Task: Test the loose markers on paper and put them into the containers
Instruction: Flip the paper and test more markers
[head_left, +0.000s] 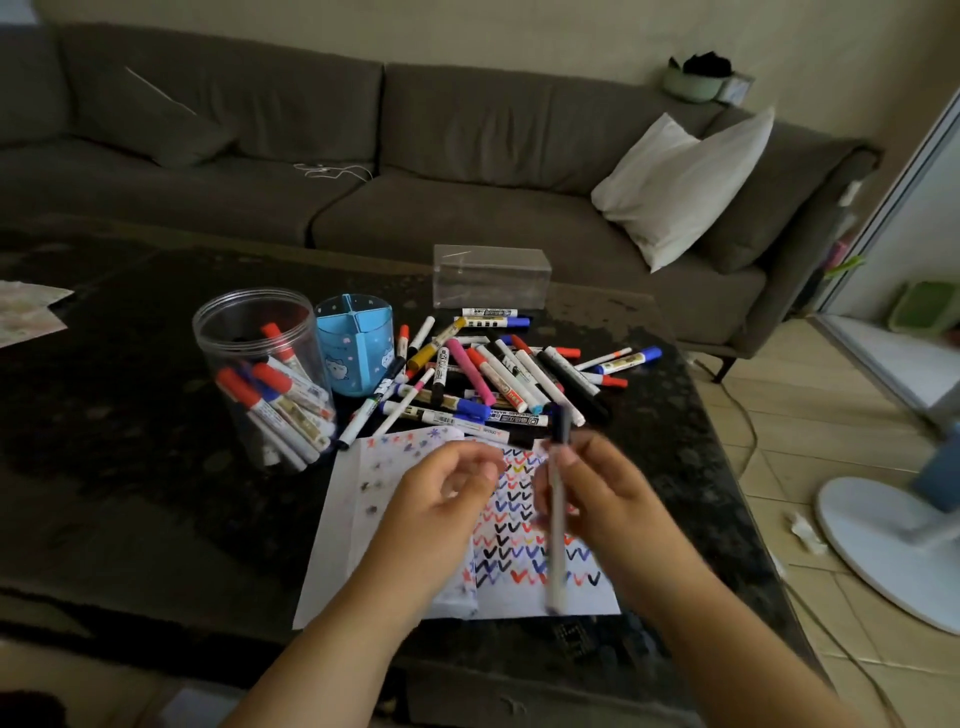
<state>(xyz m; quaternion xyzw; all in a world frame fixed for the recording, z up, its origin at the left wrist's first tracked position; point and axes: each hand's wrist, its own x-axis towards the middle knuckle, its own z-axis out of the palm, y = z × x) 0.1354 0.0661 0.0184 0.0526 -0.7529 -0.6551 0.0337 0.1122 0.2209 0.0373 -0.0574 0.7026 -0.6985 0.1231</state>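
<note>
1. Gripping a white marker (557, 525) with a dark cap, the right hand (597, 499) holds it near upright over the paper (524, 545), which is covered in coloured check marks.
2. Left hand (447, 493) hovers beside it, fingers loosely curled, nothing in it as far as I can see.
3. Loose markers (498, 374) are piled just behind the paper.
4. The clear jar (260, 374) has several markers inside; the blue pen holder (356, 343) stands right next to it.
</note>
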